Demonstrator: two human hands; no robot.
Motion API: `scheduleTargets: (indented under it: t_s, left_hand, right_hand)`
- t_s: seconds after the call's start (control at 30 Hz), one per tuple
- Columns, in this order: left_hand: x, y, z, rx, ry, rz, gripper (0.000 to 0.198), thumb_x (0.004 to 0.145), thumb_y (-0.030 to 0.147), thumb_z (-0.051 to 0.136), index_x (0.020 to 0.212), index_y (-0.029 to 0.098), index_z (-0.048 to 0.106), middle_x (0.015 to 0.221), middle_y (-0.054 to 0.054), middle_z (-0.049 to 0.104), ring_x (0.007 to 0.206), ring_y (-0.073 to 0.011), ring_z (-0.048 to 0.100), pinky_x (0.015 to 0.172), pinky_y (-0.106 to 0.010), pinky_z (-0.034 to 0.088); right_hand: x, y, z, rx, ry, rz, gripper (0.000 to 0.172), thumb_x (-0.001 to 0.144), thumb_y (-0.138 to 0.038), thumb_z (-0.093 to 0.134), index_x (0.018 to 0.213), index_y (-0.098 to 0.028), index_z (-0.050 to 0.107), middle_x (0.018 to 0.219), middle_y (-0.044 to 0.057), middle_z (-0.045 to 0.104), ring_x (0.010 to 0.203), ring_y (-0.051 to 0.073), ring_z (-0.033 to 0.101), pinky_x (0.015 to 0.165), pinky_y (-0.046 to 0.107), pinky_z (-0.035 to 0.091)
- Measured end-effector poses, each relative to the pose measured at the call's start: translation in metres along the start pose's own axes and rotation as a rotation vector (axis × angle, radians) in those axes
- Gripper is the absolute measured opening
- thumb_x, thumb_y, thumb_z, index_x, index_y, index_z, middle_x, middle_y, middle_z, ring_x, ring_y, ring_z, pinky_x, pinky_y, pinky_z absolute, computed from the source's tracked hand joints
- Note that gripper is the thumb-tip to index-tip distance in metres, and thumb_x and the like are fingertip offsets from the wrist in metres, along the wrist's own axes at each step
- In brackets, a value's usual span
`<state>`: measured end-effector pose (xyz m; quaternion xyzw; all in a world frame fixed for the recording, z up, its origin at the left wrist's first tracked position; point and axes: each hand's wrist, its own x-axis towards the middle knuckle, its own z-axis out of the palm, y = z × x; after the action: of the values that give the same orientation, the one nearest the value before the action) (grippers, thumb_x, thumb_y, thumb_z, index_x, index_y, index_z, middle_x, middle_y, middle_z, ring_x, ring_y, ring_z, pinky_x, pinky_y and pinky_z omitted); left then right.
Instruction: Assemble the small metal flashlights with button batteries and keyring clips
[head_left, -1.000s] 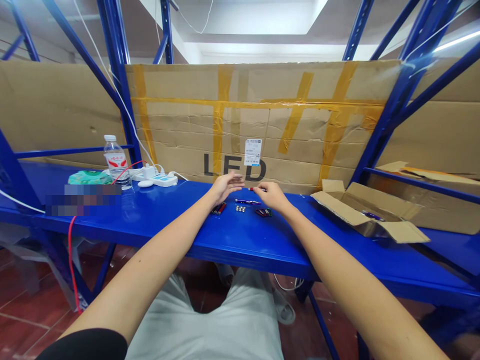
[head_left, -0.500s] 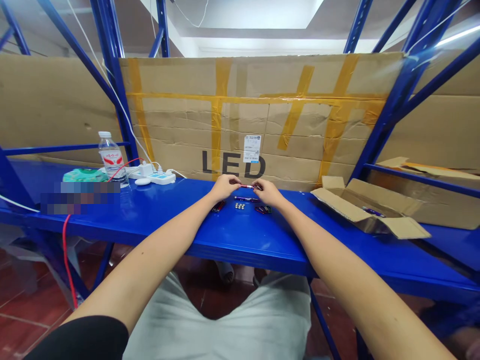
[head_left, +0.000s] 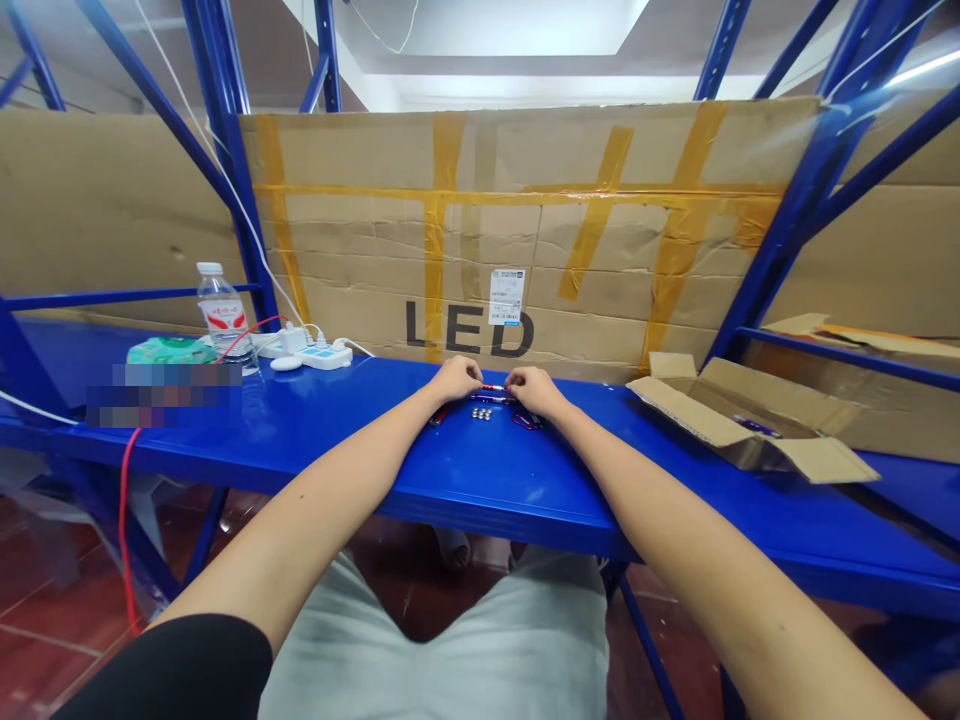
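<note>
My left hand [head_left: 456,379] and my right hand [head_left: 531,388] are both closed on the two ends of a small red pen-like stick [head_left: 492,388], held level just above the blue shelf [head_left: 300,440]. Under it lie several small silver button cells [head_left: 481,413]. A few more dark and red sticks [head_left: 437,415] lie by my left wrist, and others [head_left: 527,420] lie under my right hand. Part of a purple stick shows behind the held one.
An open cardboard box [head_left: 742,430] sits to the right with a purple stick inside. At the left stand a water bottle [head_left: 223,315], a green packet [head_left: 169,351] and a white power strip [head_left: 315,355]. A taped "LED" carton [head_left: 525,230] forms the back wall.
My left hand, open a second ago, has closed on the red stick's left end. Both hands have dropped slightly toward the shelf with the stick between them.
</note>
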<state>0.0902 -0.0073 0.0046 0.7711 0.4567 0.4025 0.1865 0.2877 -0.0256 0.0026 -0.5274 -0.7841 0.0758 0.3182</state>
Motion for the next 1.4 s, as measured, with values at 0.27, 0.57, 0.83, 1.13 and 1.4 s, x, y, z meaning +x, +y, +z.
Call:
scheduleTargets:
  t_s: [0.27,0.57,0.83,1.13,1.4]
  left_hand:
    - [-0.002,0.005,-0.001,0.125,-0.113,-0.081,0.007,0.069,0.013,0.066,0.073,0.014,0.072,0.073,-0.004,0.07,0.069,-0.0147,0.062,0.066,-0.024,0.046]
    - [-0.006,0.009,-0.005,0.152,-0.166,-0.116,0.011,0.073,0.018,0.064,0.076,0.014,0.073,0.077,-0.005,0.072,0.073,-0.0158,0.064,0.066,-0.024,0.046]
    - [-0.005,0.009,-0.006,0.163,-0.251,-0.065,0.021,0.069,0.024,0.073,0.088,0.015,0.075,0.089,-0.006,0.075,0.08,-0.018,0.066,0.073,-0.026,0.048]
    - [-0.004,0.008,-0.015,0.158,-0.191,-0.023,0.024,0.071,0.024,0.069,0.092,0.014,0.073,0.096,-0.008,0.074,0.09,-0.0193,0.066,0.08,-0.026,0.049]
    - [-0.013,0.012,-0.061,0.217,-0.438,0.037,0.022,0.06,0.013,0.058,0.076,0.014,0.074,0.07,-0.001,0.07,0.068,-0.0147,0.06,0.066,-0.024,0.045]
  right_hand:
    - [-0.001,-0.002,0.0,-0.045,-0.069,0.028,0.021,0.078,-0.012,0.06,0.092,-0.015,0.075,0.092,0.008,0.075,0.084,0.017,0.066,0.074,0.022,0.046]
    - [-0.004,-0.004,-0.001,-0.081,-0.138,0.003,0.021,0.082,-0.015,0.056,0.089,-0.016,0.076,0.094,0.008,0.076,0.087,0.019,0.067,0.077,0.024,0.046]
    - [-0.005,-0.003,-0.004,-0.074,-0.133,-0.042,0.025,0.083,-0.017,0.054,0.093,-0.017,0.077,0.099,0.006,0.076,0.092,0.019,0.067,0.082,0.025,0.046]
    - [-0.009,-0.01,-0.008,-0.065,-0.014,-0.107,0.028,0.082,-0.012,0.053,0.095,-0.019,0.077,0.102,0.006,0.073,0.094,0.019,0.064,0.087,0.027,0.046]
    - [-0.036,-0.064,0.005,-0.013,-0.113,-0.654,0.047,0.073,0.004,0.045,0.099,-0.021,0.076,0.104,0.003,0.074,0.1,0.019,0.059,0.093,0.034,0.046]
